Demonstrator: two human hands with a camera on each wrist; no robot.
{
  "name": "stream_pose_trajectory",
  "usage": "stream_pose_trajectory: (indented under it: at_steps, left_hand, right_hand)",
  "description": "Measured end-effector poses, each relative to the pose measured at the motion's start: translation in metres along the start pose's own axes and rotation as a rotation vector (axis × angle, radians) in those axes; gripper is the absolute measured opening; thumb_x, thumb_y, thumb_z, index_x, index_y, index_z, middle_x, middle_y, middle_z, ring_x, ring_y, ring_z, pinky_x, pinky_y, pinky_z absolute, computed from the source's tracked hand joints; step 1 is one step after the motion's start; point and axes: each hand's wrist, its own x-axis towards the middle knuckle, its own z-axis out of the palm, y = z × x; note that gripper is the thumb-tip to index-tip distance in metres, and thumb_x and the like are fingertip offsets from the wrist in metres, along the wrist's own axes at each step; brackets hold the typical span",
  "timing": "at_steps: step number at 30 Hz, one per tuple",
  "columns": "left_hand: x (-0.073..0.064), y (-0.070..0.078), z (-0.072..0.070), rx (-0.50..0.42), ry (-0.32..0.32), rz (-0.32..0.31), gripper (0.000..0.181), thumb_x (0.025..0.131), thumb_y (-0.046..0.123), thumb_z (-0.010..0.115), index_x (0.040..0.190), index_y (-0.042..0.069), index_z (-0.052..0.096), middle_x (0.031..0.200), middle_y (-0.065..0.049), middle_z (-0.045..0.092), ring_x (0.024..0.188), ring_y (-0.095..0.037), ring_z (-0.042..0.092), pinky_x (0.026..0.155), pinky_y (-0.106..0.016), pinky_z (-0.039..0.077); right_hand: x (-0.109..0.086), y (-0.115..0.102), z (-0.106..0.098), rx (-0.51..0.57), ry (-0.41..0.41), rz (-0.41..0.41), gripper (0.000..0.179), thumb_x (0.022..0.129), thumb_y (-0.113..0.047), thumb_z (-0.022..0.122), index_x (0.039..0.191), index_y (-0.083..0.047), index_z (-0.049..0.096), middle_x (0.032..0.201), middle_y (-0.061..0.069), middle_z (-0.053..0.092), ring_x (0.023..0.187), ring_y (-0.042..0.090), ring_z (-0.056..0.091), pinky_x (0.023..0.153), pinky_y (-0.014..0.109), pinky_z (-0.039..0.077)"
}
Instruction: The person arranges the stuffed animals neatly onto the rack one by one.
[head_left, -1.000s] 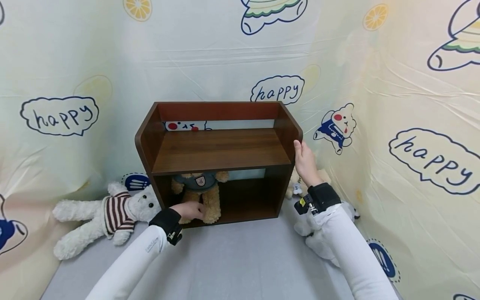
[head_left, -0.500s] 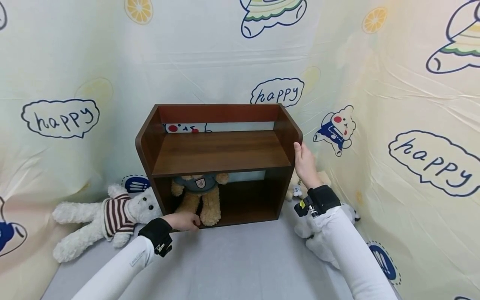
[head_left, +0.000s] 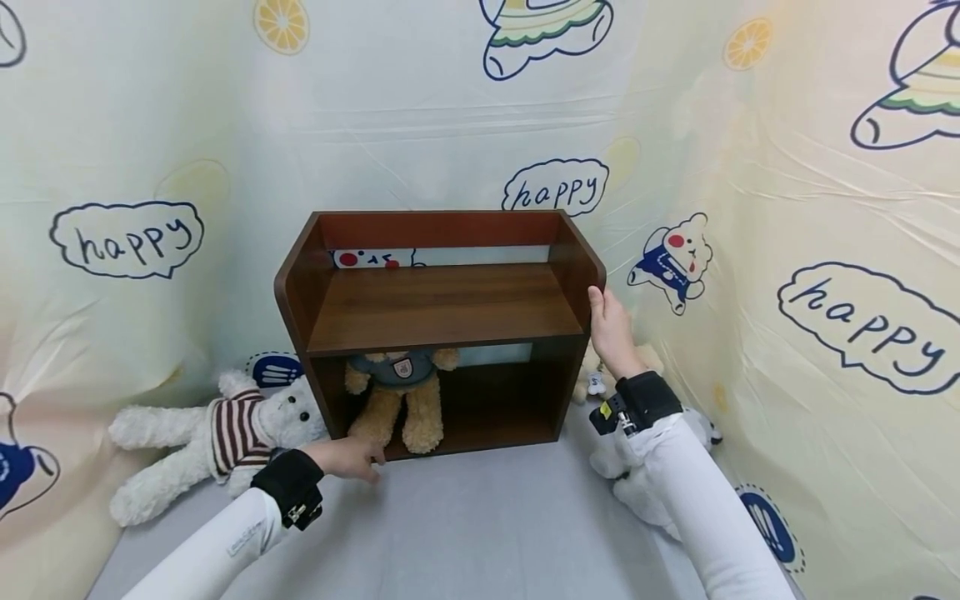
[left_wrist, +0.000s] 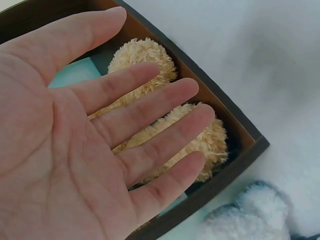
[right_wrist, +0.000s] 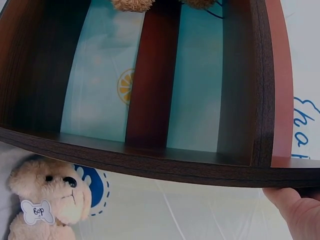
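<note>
A dark brown wooden shelf [head_left: 442,300] with two levels stands on the grey cloth. In its lower left part sits a tan teddy bear [head_left: 422,417] in a blue shirt with a badge; the upper board hides its head. My left hand [head_left: 347,457] is at the shelf's lower front left corner, fingers spread and palm free, as the left wrist view shows. Behind those fingers are the bear's furry feet [left_wrist: 142,57]. My right hand [head_left: 615,333] rests against the outer face of the right side panel, thumb along its front edge, other fingers mostly hidden.
Left of the shelf lies a white plush bear [head_left: 240,429] in a striped shirt. On the right, partly behind the right arm, are a beige plush dog [right_wrist: 50,192] with a bone tag and a white plush toy [head_left: 637,483]. Printed curtains [head_left: 405,142] surround the table.
My left hand has come off the tan bear's foot and moved left and toward me, fingers opening out. The bear's legs stay on the lower level. My right hand stays at the side panel.
</note>
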Motion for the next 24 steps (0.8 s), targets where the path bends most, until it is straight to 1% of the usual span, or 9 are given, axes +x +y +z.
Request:
stream_pose_trajectory:
  at_steps: [3, 8, 15, 19, 24]
  left_hand:
    - [-0.006, -0.002, 0.000, 0.000, 0.011, 0.004, 0.028, 0.080, 0.017, 0.066, 0.102, -0.001, 0.063, 0.102, -0.012, 0.059, 0.088, -0.024, 0.055, 0.076, -0.040, 0.046]
    - [-0.017, -0.009, 0.000, -0.015, 0.012, -0.033, 0.027, 0.081, 0.017, 0.066, 0.103, 0.001, 0.061, 0.101, -0.011, 0.059, 0.088, -0.025, 0.055, 0.077, -0.043, 0.046]
    - [-0.032, -0.018, -0.006, -0.016, 0.014, -0.053, 0.029, 0.081, 0.016, 0.065, 0.104, -0.001, 0.060, 0.102, -0.013, 0.060, 0.088, -0.026, 0.055, 0.078, -0.044, 0.046]
    - [-0.040, -0.023, -0.009, -0.015, 0.019, -0.071, 0.029, 0.081, 0.017, 0.066, 0.104, 0.000, 0.060, 0.100, -0.012, 0.060, 0.087, -0.026, 0.055, 0.077, -0.044, 0.046]
    - [-0.049, -0.028, -0.011, -0.038, 0.028, -0.093, 0.030, 0.082, 0.016, 0.065, 0.106, -0.001, 0.059, 0.100, -0.013, 0.060, 0.087, -0.027, 0.056, 0.076, -0.044, 0.047]
  right_hand:
    - [0.000, 0.000, 0.000, 0.000, -0.003, 0.005, 0.052, 0.099, -0.039, 0.027, 0.130, 0.000, 0.041, 0.131, 0.022, 0.046, 0.119, 0.035, 0.045, 0.099, 0.047, 0.035]
    - [0.000, 0.000, 0.000, 0.002, -0.009, 0.004, 0.053, 0.099, -0.040, 0.026, 0.131, 0.000, 0.040, 0.132, 0.022, 0.045, 0.120, 0.035, 0.044, 0.100, 0.048, 0.034]
    - [0.001, 0.004, -0.001, 0.006, -0.014, 0.004, 0.056, 0.098, -0.041, 0.026, 0.133, 0.001, 0.037, 0.135, 0.023, 0.042, 0.122, 0.035, 0.041, 0.101, 0.047, 0.032]
    - [0.001, 0.003, 0.000, 0.000, -0.008, 0.001, 0.056, 0.098, -0.041, 0.026, 0.132, 0.001, 0.039, 0.133, 0.022, 0.044, 0.120, 0.035, 0.043, 0.100, 0.048, 0.033]
    - [0.000, 0.002, 0.001, 0.005, -0.015, 0.011, 0.055, 0.098, -0.042, 0.026, 0.132, 0.001, 0.039, 0.133, 0.022, 0.044, 0.120, 0.035, 0.043, 0.100, 0.048, 0.033]
